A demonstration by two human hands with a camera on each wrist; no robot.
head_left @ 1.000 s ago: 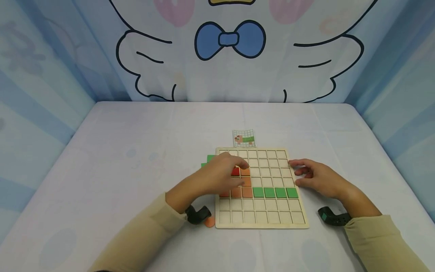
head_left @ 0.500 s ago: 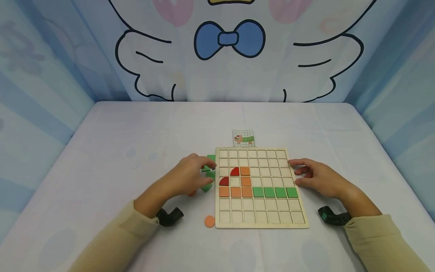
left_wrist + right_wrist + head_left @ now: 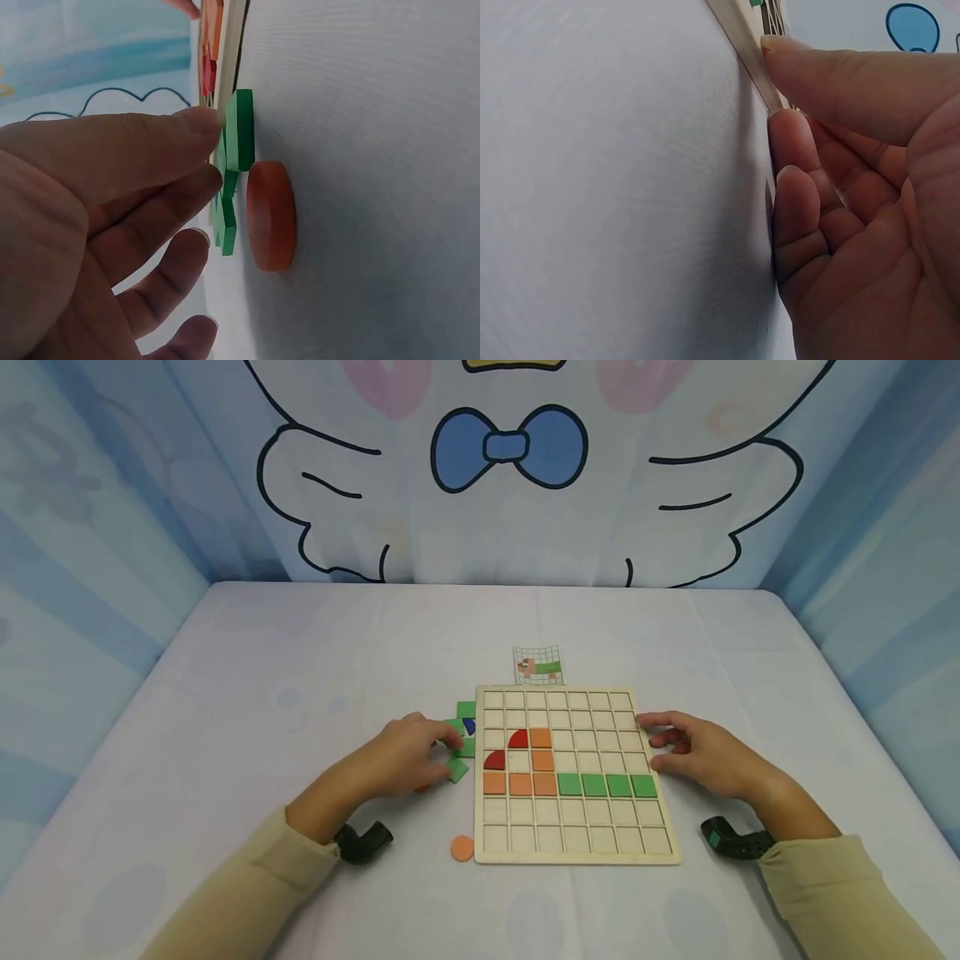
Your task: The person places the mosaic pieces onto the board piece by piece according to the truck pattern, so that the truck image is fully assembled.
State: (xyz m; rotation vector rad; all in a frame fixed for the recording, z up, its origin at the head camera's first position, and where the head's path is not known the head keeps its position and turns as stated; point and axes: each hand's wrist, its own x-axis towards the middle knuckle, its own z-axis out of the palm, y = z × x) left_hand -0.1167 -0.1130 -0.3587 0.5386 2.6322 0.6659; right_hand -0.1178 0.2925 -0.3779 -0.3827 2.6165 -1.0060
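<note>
The light wooden grid board (image 3: 577, 857) lies flat with coloured tiles in its cells: red quarter-circles (image 3: 495, 761), orange squares (image 3: 521, 784) and a row of green squares (image 3: 595, 785). My left hand (image 3: 401, 756) hovers at a small pile just left of the board, thumb and forefinger apart. Its thumb tip is right at a loose green tile (image 3: 239, 131), and an orange piece (image 3: 271, 216) lies close by it. My right hand (image 3: 708, 753) rests at the board's right edge (image 3: 750, 52), thumb and fingertips against it, some fingers loosely curled.
A small picture card (image 3: 538, 666) with a gridded animal design lies behind the board. An orange disc (image 3: 462, 848) sits off its front left corner. A blue piece (image 3: 469, 726) shows among the loose green tiles. A printed curtain (image 3: 502, 527) stands behind the table.
My left hand has drawn back leftward from over the board to the loose tiles, uncovering the red and orange pieces in the cells. The right hand has stayed at the board's edge.
</note>
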